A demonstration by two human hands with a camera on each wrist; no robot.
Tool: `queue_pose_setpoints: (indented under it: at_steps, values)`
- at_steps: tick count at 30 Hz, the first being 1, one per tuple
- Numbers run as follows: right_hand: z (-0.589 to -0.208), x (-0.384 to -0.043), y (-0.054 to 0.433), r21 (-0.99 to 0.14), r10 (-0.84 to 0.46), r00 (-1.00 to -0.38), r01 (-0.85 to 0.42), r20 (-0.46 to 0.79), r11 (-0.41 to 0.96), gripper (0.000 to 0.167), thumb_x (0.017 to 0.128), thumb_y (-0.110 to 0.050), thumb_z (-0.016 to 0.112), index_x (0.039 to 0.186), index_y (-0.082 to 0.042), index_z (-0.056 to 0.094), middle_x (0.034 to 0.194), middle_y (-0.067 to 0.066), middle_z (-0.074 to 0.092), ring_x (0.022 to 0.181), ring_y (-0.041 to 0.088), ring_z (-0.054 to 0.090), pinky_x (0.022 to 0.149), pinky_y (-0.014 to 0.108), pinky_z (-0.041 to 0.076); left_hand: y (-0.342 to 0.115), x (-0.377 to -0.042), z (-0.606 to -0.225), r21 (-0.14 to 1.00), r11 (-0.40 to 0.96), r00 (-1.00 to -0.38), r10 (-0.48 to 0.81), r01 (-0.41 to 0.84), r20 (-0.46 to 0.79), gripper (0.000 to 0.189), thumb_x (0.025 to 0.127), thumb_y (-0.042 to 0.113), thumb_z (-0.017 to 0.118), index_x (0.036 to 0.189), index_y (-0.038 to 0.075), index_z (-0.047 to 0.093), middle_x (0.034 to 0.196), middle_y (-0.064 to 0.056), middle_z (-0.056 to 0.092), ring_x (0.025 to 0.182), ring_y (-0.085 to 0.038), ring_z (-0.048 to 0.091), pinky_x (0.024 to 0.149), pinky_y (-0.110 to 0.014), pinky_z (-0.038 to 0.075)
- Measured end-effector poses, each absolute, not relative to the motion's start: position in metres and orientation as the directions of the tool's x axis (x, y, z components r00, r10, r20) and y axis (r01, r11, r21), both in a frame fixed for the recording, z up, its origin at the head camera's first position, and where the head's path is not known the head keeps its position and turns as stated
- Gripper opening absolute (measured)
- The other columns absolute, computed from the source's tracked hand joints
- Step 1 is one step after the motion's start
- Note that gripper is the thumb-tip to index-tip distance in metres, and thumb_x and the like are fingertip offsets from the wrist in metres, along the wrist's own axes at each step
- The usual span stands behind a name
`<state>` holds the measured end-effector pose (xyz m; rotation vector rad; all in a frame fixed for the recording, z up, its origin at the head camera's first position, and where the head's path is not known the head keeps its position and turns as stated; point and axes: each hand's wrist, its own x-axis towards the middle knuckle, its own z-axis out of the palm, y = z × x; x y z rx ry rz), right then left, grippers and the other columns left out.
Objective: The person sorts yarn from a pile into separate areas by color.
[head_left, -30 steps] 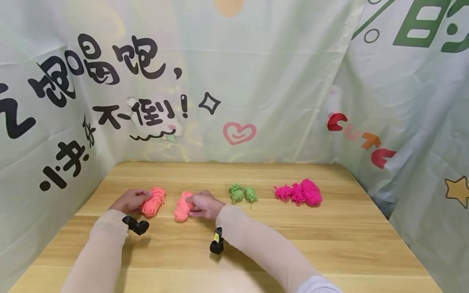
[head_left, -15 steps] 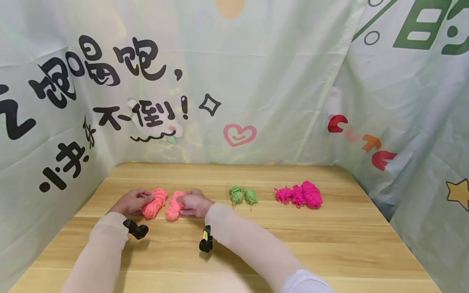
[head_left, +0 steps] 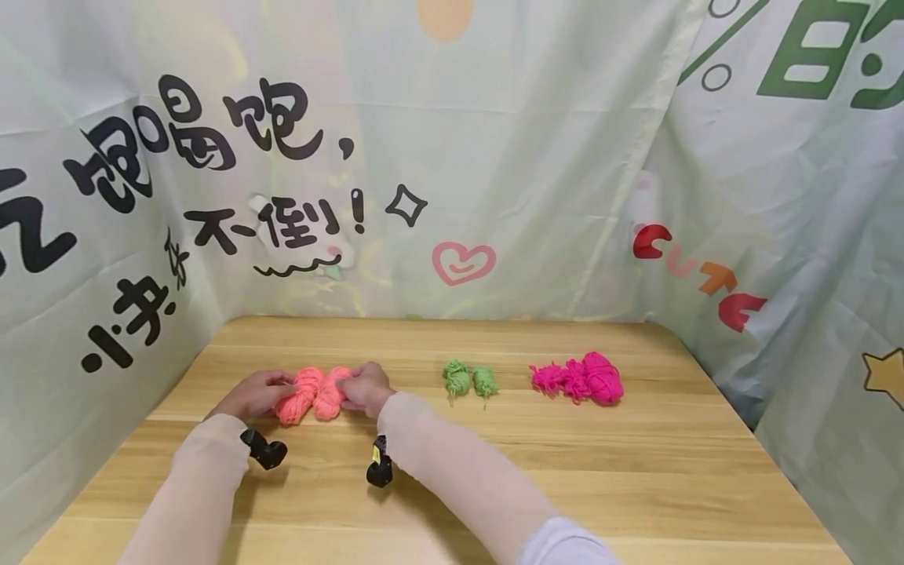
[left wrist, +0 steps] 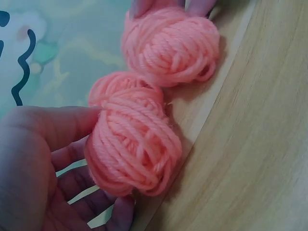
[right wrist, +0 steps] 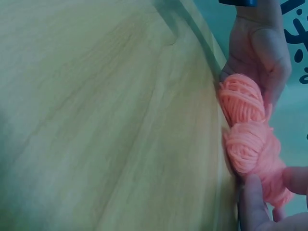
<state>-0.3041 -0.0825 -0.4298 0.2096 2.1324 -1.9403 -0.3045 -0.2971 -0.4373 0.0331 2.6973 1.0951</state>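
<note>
Two coral-pink yarn skeins lie side by side at the left of the wooden table, close against each other. My left hand grips the left skein, thumb on its upper side and fingers along its outer side, as the left wrist view shows. The right skein is pinched by my right hand between thumb and fingers. In the right wrist view that right skein sits nearest the camera, with the left skein beyond it.
Two small green yarn bundles lie right of my right hand. Farther right is a magenta yarn ball with loose tangled clumps beside it. Printed cloth hangs behind the table and along both sides.
My right hand has moved left with its skein, closing the gap to the left skein. My left hand has stayed nearly in place. The green and magenta yarn have not moved.
</note>
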Motion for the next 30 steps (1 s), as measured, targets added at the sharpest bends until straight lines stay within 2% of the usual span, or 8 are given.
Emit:
queue_pose_setpoints:
  at_steps: [7,12,16,19,24,28,30]
  values:
    - [-0.434,-0.306,-0.086,-0.946,0.009,-0.977,0.208,-0.213,0.25,0.019,0.084,-0.004,0.074,0.091,-0.002,0.056,0.081,0.009,0.055,0.062,0.022,0.067,0.052,0.026,0.055,-0.299,-0.301,-0.439,0.676,0.735,-0.982,0.081,-0.056,-0.169,0.047,0.095,0.033,0.06,0.125,-0.003,0.057,0.118,-0.024,0.058,0.099,-0.029,0.057,0.074,-0.035,0.052]
    - [-0.424,-0.308,-0.072,-0.929,-0.051,-0.969,0.215,-0.241,0.3,0.019,0.083,-0.006,0.073,0.093,-0.002,0.056,0.083,0.008,0.057,0.067,0.021,0.064,0.062,0.033,0.057,-0.296,-0.302,-0.442,0.749,0.654,-0.987,0.016,-0.11,-0.158,0.055,0.097,0.042,0.056,0.128,-0.003,0.055,0.122,-0.023,0.057,0.099,-0.027,0.058,0.075,-0.032,0.052]
    - [-0.413,-0.308,-0.051,-0.927,-0.107,-0.962,0.206,-0.25,0.313,0.027,0.085,-0.011,0.072,0.104,-0.001,0.055,0.091,0.007,0.055,0.073,0.023,0.061,0.068,0.036,0.056,-0.291,-0.3,-0.443,0.812,0.567,-0.987,-0.002,-0.134,-0.162,0.057,0.099,0.043,0.052,0.132,-0.004,0.049,0.124,-0.022,0.054,0.102,-0.026,0.058,0.077,-0.032,0.053]
    - [-0.404,-0.306,-0.034,-0.933,-0.162,-0.959,0.171,-0.231,0.317,0.033,0.089,-0.016,0.07,0.112,0.0,0.053,0.092,0.006,0.054,0.07,0.02,0.057,0.073,0.038,0.056,-0.289,-0.297,-0.441,0.824,0.553,-0.988,0.011,-0.124,-0.155,0.057,0.101,0.04,0.049,0.134,-0.006,0.045,0.126,-0.024,0.051,0.103,-0.028,0.057,0.078,-0.034,0.053]
    - [-0.386,-0.293,-0.002,-0.935,-0.286,-0.948,0.029,-0.138,0.353,0.033,0.093,-0.02,0.067,0.117,-0.003,0.053,0.095,0.007,0.059,0.075,0.019,0.058,0.077,0.042,0.054,-0.286,-0.285,-0.429,0.691,0.723,-0.999,0.019,-0.012,-0.037,0.048,0.101,0.034,0.05,0.128,-0.006,0.051,0.126,-0.028,0.053,0.107,-0.04,0.055,0.086,-0.048,0.049]
    - [-0.375,-0.277,0.036,-0.873,-0.319,-0.948,-0.171,0.018,0.458,0.032,0.094,-0.027,0.065,0.12,-0.009,0.056,0.112,0.006,0.062,0.098,0.022,0.061,0.081,0.037,0.052,-0.27,-0.272,-0.413,0.567,0.82,-0.995,0.032,0.081,0.096,0.042,0.097,0.024,0.054,0.125,-0.007,0.054,0.125,-0.031,0.053,0.113,-0.048,0.05,0.089,-0.058,0.044]
    - [-0.372,-0.267,0.059,-0.814,-0.319,-0.941,-0.27,0.111,0.514,0.037,0.095,-0.027,0.063,0.126,-0.009,0.055,0.122,0.01,0.06,0.108,0.027,0.058,0.086,0.04,0.05,-0.261,-0.264,-0.405,0.529,0.84,-0.986,0.044,0.125,0.163,0.042,0.096,0.022,0.055,0.126,-0.007,0.054,0.127,-0.032,0.051,0.115,-0.05,0.047,0.091,-0.061,0.041]
